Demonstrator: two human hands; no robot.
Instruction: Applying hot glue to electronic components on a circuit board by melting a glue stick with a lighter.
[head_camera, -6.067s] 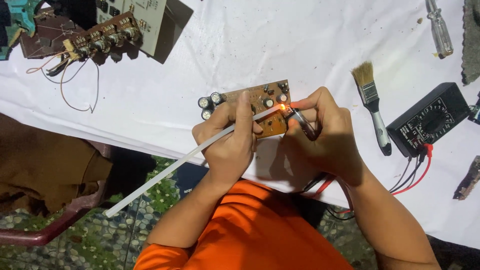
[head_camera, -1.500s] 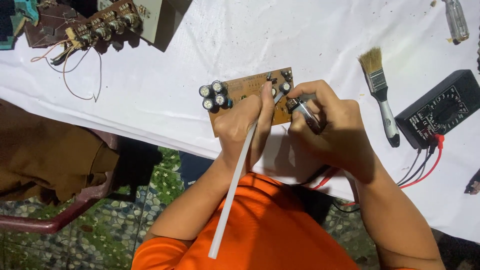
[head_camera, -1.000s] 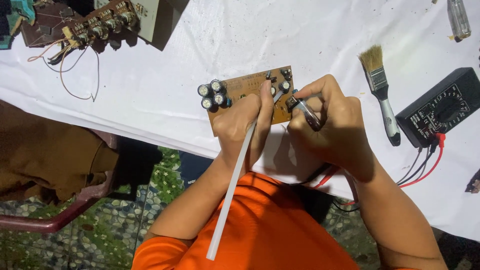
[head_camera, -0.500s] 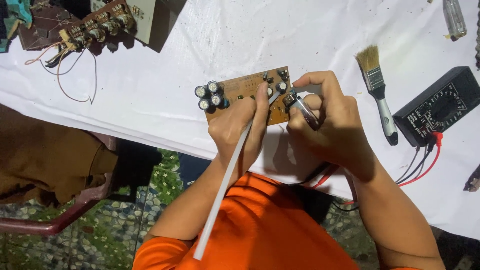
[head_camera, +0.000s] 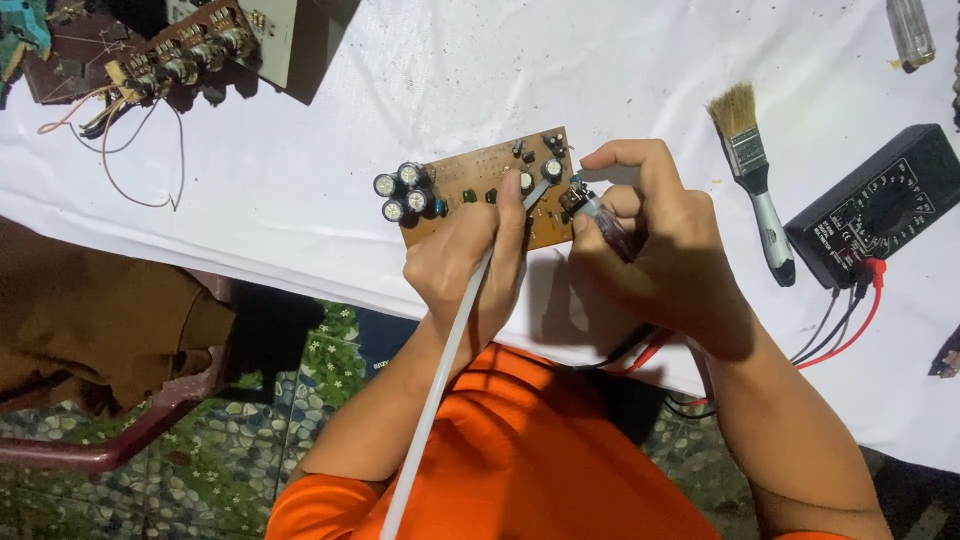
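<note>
Brown laminate circuit board (head_camera: 480, 190) lies flat on the white cloth (head_camera: 300, 230), near the table's front edge, long axis running left–right and tilted slightly up toward the right. Cluster of upright silver-topped capacitors (head_camera: 403, 193) at its left end; smaller parts at the right end.

Judged light, stiff, fragile on the component side; best held by the bare edges, not by the parts.

Left hand (head_camera: 470, 265) closed around a long white rod (head_camera: 440, 380), palm resting on the board's near edge, rod tip on the board surface, its tail running down past the orange shirt.

Right hand (head_camera: 660, 250) pinched shut on a thin metal-tipped tool (head_camera: 600, 215), tip at the board's right end.

Outward right: paintbrush (head_camera: 752, 175), black multimeter (head_camera: 880, 205) with red and black leads.
</note>
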